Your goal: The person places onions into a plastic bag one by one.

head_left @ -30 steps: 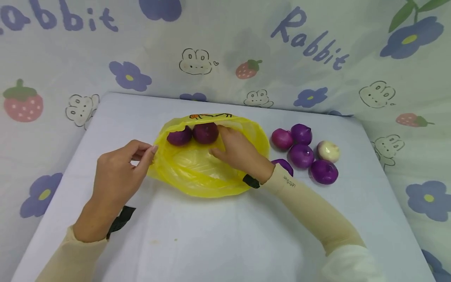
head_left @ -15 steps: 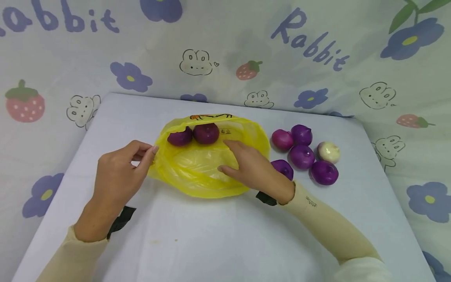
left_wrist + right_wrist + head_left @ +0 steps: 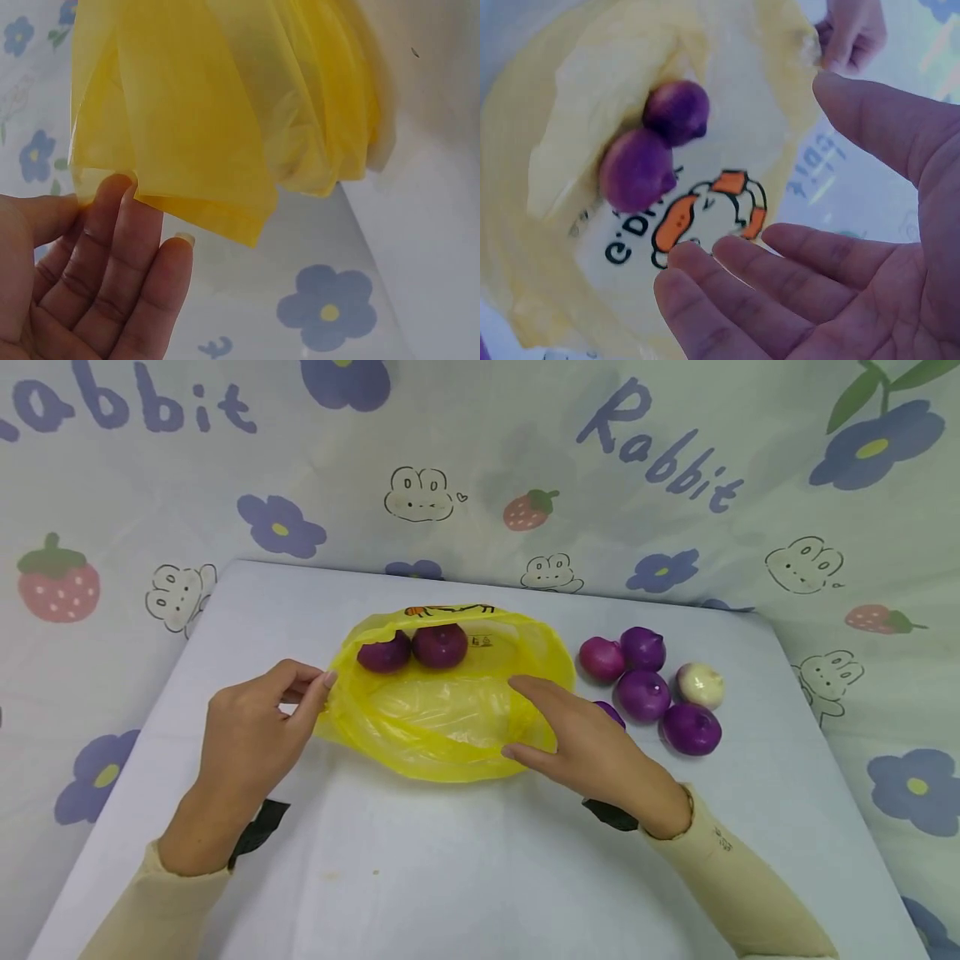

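A yellow plastic bag point(image 3: 435, 760) lies on the white table with its mouth spread wide. Inside it, against the far side, sit two purple onions, one point(image 3: 440, 646) beside the other point(image 3: 385, 654). My left hand point(image 3: 251, 727) pinches the bag's left rim between thumb and fingers; the left wrist view shows the yellow film point(image 3: 187, 112) at those fingertips. Over the bag's right rim, my right hand point(image 3: 592, 747) is held with fingers and thumb apart and nothing between them. In the right wrist view its palm faces the bag and the onions point(image 3: 637, 171).
To the right of the bag stands a cluster of several purple onions point(image 3: 642, 695) and one pale peeled onion point(image 3: 700, 684). Another purple onion point(image 3: 611, 713) is partly hidden behind my right hand. A printed cloth point(image 3: 480, 460) hangs behind the table point(image 3: 450, 877).
My right hand has drawn back out of the bag toward the right and nearer to me, away from the two onions, which stay inside. The left hand keeps its place on the rim.
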A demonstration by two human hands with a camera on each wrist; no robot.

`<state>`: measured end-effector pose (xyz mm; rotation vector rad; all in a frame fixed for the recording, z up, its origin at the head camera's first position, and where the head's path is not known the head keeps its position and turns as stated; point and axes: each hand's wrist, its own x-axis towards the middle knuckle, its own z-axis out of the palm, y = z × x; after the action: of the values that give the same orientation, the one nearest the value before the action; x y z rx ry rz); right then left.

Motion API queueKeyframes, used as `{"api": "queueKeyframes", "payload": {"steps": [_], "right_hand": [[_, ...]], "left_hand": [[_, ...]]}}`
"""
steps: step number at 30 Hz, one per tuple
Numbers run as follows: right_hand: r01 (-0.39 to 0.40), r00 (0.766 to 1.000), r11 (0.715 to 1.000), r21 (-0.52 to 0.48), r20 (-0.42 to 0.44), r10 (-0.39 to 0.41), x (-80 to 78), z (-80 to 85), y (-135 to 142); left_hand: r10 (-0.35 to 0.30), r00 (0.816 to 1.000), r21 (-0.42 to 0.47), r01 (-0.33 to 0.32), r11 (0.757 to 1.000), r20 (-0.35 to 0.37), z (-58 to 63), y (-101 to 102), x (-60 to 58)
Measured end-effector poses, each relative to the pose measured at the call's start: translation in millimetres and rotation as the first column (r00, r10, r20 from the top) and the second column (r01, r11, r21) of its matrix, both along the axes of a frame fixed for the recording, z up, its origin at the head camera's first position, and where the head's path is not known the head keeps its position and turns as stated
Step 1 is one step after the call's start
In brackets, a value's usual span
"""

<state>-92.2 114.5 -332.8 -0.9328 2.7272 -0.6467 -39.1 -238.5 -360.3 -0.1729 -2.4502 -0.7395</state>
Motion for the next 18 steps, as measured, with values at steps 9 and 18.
{"api": "queueKeyframes", "payload": {"steps": [9, 18], "right_hand": [[0.037, 0.999, 0.998, -0.051, -0.026, -0.038, 7.0, 0.7, 32.8], [0.080, 0.988, 0.987, -0.142, -0.118, -0.097, 12.9, -8.2, 56.4]], "left_hand": [[0.003, 1.000, -0.006, -0.003, 1.000, 0.001, 0.6, 0.6, 1.5], [0.006, 1.000, -0.013, -0.006, 1.000, -0.003, 0.4, 0.6, 1.8]]}}
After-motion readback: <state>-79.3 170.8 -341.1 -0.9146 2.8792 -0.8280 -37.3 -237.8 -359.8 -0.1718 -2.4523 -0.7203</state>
